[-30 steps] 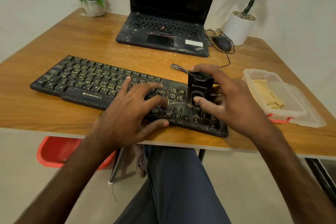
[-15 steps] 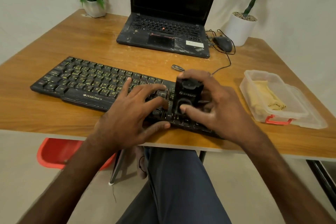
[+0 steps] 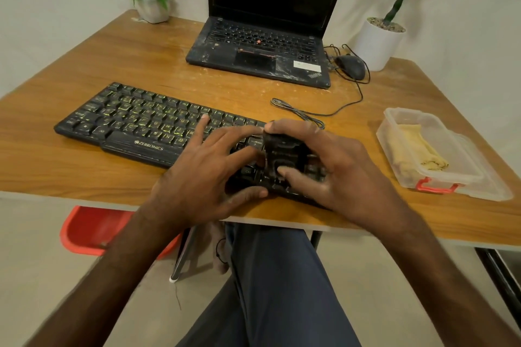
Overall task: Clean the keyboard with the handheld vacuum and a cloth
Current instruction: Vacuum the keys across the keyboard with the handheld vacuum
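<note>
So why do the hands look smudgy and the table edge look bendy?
In the head view, blur smears the right hand gripping the handheld vacuum and the left hand on the keyboard; the wide-angle lens bows the table edge; the far keys look sharp.

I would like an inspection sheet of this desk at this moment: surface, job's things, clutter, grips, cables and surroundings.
Surface: wooden table, pale specks near the laptop.
Job's things: handheld vacuum on the keyboard's right part; cloth in a clear container.
Clutter: mouse, flower pot, plant pot.
Grips: left hand spread on the keys; right hand holds the vacuum.
Cables: mouse cable and grey cable lie loose on the table.
Surroundings: white wall; red seat under the table.
</note>
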Demonstrator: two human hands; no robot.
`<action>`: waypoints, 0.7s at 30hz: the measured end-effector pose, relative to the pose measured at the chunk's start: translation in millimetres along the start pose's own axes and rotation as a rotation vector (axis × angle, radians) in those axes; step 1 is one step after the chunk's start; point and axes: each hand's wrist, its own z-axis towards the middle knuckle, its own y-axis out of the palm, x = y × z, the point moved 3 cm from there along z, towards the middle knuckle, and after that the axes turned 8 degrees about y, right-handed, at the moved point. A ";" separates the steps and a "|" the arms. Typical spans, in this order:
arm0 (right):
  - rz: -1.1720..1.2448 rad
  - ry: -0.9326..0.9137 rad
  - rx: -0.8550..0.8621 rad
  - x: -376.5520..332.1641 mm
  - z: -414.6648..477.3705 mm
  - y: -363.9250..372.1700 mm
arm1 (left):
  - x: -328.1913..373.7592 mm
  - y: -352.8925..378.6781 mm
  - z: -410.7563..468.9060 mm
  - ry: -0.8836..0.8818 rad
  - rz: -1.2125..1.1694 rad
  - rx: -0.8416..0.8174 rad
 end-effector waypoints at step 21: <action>-0.024 -0.054 0.025 -0.7 -0.6 6.7 | -2.7 2.6 -2.2 -0.027 0.001 -0.013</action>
